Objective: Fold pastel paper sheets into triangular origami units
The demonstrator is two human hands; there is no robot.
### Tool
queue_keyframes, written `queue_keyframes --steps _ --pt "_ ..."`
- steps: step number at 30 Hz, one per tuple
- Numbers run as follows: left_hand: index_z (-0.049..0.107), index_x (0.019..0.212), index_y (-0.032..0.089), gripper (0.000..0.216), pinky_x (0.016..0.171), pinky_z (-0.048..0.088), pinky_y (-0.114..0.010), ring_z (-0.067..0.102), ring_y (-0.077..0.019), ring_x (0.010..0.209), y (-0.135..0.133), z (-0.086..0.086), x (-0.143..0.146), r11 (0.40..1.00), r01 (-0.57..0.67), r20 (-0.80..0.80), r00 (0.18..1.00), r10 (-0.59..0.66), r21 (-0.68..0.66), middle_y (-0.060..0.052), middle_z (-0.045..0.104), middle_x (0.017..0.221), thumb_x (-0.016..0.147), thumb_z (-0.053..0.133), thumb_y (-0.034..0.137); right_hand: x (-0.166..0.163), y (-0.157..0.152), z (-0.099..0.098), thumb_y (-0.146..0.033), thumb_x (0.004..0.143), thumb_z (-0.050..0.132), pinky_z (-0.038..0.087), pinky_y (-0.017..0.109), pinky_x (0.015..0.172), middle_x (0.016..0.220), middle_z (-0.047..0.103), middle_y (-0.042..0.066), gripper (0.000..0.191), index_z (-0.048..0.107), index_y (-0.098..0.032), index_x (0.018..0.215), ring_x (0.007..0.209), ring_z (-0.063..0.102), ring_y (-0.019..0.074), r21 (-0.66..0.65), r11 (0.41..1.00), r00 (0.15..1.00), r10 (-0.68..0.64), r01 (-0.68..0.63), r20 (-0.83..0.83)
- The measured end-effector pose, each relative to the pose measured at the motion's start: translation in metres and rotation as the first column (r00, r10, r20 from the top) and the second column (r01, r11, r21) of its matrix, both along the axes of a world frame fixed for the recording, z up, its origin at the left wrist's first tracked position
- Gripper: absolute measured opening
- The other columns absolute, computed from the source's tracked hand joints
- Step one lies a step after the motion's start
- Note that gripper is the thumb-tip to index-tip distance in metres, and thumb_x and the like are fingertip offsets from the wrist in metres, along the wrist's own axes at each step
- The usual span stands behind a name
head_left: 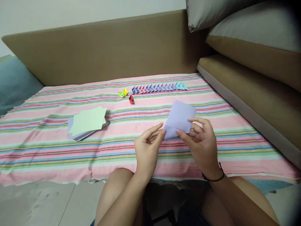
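A lavender paper sheet (180,117), creased across its lower part, is held up above the striped cloth (47,150). My left hand (147,149) pinches its lower left corner with the fingertips. My right hand (203,142) grips its lower right edge between thumb and fingers; a black band circles that wrist. Further back lies a row of several small folded paper boats (160,87) in purple, pink and cyan. A yellow-green boat (123,92) and a red boat (131,99) sit left of the row.
A stack of square paper sheets (88,122), pale green on top, lies at the left on the cloth. A tan headboard (105,47) runs behind. Tan and grey cushions (254,47) rise at the right. My bare knees show below the near edge.
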State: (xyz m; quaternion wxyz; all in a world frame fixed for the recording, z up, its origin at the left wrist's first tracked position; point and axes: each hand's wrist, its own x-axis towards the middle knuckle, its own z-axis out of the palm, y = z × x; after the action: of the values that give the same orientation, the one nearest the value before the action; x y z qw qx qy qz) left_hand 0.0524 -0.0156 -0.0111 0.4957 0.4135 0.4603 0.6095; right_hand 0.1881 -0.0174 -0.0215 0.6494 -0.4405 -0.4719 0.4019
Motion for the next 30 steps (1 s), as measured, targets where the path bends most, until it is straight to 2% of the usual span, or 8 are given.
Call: queue_keyframes --steps 2,4,9,14,23,30 --pt "0.072 0.095 0.018 0.027 0.077 0.056 -0.029 0.070 -0.0186 0.082 -0.0005 0.0004 0.0011 1.000 0.005 0.028 1.000 -0.004 -0.016 -0.003 0.075 0.083 0.069 0.073 0.024 -0.0015 0.0004 0.0002 -0.025 0.071 0.073 0.055 0.033 0.071 0.094 0.067 0.002 0.062 0.035 -0.031 0.119 0.084 0.067 0.0193 -0.008 0.999 0.997 0.035 -0.036 -0.072" --pt "0.072 0.094 0.018 0.026 0.077 0.056 -0.030 0.070 -0.0191 0.081 -0.0011 0.0013 0.0018 1.000 0.010 0.031 0.999 -0.009 -0.030 -0.003 0.075 0.081 0.068 0.074 0.024 -0.0023 0.0012 -0.0014 -0.026 0.070 0.073 0.055 0.035 0.074 0.099 0.067 0.004 0.073 0.028 -0.030 0.128 0.086 0.067 0.0197 -0.056 0.995 0.992 0.075 -0.080 -0.101" --pt "0.074 0.090 0.018 0.024 0.074 0.057 -0.031 0.070 -0.0200 0.078 -0.0022 0.0024 0.0034 0.998 0.029 0.006 1.000 -0.029 -0.052 -0.003 0.075 0.078 0.067 0.075 0.024 -0.0023 0.0025 -0.0074 -0.030 0.071 0.072 0.055 0.035 0.073 0.102 0.067 0.005 0.070 0.033 -0.026 0.129 0.083 0.067 0.0193 -0.139 0.984 0.988 0.092 -0.109 -0.122" --pt "0.075 0.083 0.020 0.016 0.073 0.058 -0.029 0.070 -0.0192 0.078 -0.0022 0.0014 0.0039 0.999 0.037 -0.017 0.999 -0.038 -0.034 -0.003 0.075 0.083 0.067 0.074 0.024 -0.0013 0.0018 -0.0061 -0.027 0.071 0.073 0.055 0.032 0.069 0.092 0.070 0.002 0.072 0.032 -0.026 0.130 0.079 0.067 0.0183 -0.126 0.988 0.990 0.078 -0.093 -0.120" --pt "0.075 0.082 0.020 0.015 0.074 0.057 -0.031 0.070 -0.0208 0.080 -0.0023 0.0007 0.0030 0.999 0.032 -0.040 0.999 -0.033 -0.031 -0.004 0.075 0.083 0.068 0.074 0.025 -0.0008 -0.0001 -0.0026 -0.029 0.071 0.073 0.056 0.034 0.069 0.090 0.071 0.002 0.070 0.033 -0.027 0.128 0.079 0.068 0.0197 -0.114 0.991 0.996 0.057 -0.064 -0.063" --pt "0.074 0.082 0.018 0.019 0.073 0.057 -0.032 0.070 -0.0213 0.079 0.0008 -0.0014 0.0027 0.991 0.080 0.027 0.997 -0.078 -0.107 -0.005 0.075 0.081 0.065 0.076 0.026 -0.0016 -0.0016 0.0003 -0.032 0.068 0.074 0.058 0.034 0.066 0.087 0.071 0.002 0.072 0.033 -0.028 0.128 0.077 0.069 0.0212 -0.128 0.989 0.996 0.073 -0.079 -0.051"
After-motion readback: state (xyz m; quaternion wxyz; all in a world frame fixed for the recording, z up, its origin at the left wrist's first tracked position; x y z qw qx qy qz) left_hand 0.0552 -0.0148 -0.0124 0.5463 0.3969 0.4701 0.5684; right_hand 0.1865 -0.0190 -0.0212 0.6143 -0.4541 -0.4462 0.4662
